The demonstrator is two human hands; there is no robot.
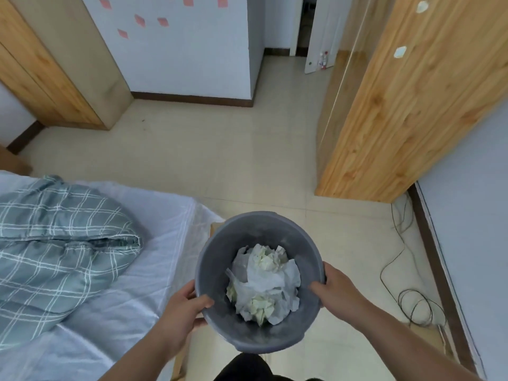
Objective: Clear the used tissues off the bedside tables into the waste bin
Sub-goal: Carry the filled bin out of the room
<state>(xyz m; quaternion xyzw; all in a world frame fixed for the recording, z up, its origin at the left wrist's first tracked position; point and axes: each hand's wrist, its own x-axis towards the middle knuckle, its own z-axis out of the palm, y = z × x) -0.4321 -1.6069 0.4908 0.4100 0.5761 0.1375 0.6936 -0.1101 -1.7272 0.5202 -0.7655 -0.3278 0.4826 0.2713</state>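
1. Now, both hands are closed on the rim of the grey waste bin [259, 232]: the left hand [182, 312] clamps the near-left edge with its thumb hooked inside the wall, and the right hand [334, 294] does the same on the right edge. The bin appears to be carried clear of the floor, so a slackened thumb on either side could let it tip and swing down
2. Between the hands, the used tissues [262, 281] lie crumpled in a loose heap at the bottom of the bin (white, some with a pale yellow-green tinge). They are light and unpacked, so a sharp tilt or a jolt would likely spill a few over the lower edge
3. Just left of the left hand is the bed [154, 243], its corner close under the bin, with a checked quilt [55, 243] further out. Knocking the bin against that corner could jar the grip, and any tissue that escapes would land on the sheet
4. Out to the right of the right hand, a thin black cable [412, 301] trails and coils on the floor [192, 149]; stepping that way while looking into the bin risks a snagged foot
5. No bedside table is in view, so I cannot tell whether any tissues remain to be cleared
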